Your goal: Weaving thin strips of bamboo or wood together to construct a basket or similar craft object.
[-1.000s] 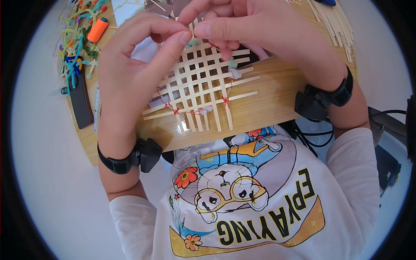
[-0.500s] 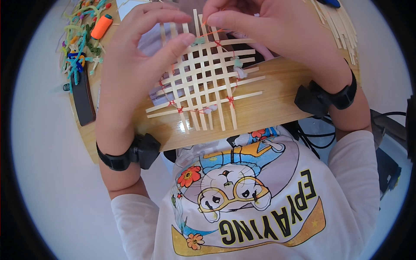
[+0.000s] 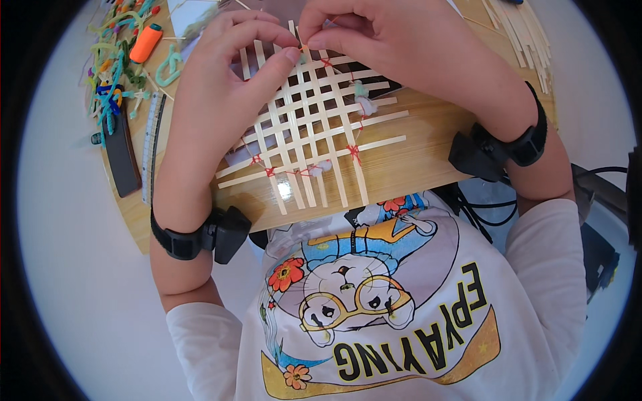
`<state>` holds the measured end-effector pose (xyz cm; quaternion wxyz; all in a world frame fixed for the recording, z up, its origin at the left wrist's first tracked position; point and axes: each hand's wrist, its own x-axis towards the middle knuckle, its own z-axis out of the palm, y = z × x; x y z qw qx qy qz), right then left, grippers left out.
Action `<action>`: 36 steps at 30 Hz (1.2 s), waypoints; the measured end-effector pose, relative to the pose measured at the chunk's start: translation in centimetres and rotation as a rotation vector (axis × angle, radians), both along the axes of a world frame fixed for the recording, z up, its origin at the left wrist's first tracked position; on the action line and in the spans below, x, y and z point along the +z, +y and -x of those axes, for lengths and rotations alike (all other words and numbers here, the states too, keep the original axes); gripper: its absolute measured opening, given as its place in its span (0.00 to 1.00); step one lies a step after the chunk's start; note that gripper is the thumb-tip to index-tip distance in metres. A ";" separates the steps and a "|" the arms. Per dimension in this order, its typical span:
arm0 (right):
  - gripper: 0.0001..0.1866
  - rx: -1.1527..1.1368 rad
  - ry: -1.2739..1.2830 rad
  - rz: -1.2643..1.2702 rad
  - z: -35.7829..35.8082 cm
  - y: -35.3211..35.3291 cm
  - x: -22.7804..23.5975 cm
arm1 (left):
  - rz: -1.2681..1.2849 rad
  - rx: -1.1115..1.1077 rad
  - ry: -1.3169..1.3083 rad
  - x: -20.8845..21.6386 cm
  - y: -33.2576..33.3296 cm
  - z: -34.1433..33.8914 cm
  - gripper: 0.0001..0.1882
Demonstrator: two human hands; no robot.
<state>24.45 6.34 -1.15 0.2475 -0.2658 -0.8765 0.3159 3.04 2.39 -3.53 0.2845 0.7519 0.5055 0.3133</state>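
A woven lattice of pale flat bamboo strips (image 3: 359, 177) lies over the near part of the table, with red thread ties (image 3: 354, 154) at several crossings. Tufts of white fuzzy stem (image 3: 366, 105) and pale green fuzzy stem (image 3: 361, 88) are fixed along its right side. My left hand (image 3: 227, 90) reaches over the left side, thumb and forefinger closed at the far edge; what lies between them is hidden. Just right of them, my right hand (image 3: 381, 43) pinches an orange-red thread, mostly covered by the fingers. A bit of orange shows between the two hands.
Colourful fuzzy stems (image 3: 114, 63) are heaped at the far left beside an orange thread spool (image 3: 146, 44). A dark brown bar (image 3: 122, 160) and a clear ruler (image 3: 154, 144) lie left of my forearm. Loose bamboo strips (image 3: 525, 43) lie at the far right of the wooden table (image 3: 428, 150).
My left thumb and forefinger have come together at the lattice's far edge. My right hand has moved left and down toward them. The lattice has shifted slightly left.
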 end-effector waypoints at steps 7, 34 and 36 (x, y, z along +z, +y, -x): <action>0.04 0.088 -0.064 -0.241 0.1 0.4 -0.6 | 0.013 0.004 0.028 -0.1 -0.1 0.2 0.09; 0.04 0.159 -0.049 -0.474 0.0 0.1 -0.5 | 0.583 -0.012 -0.356 1.2 0.6 2.2 0.34; 0.04 0.120 -0.030 -0.478 0.0 -0.1 -0.2 | 0.535 -0.003 -0.424 1.3 0.5 2.1 0.33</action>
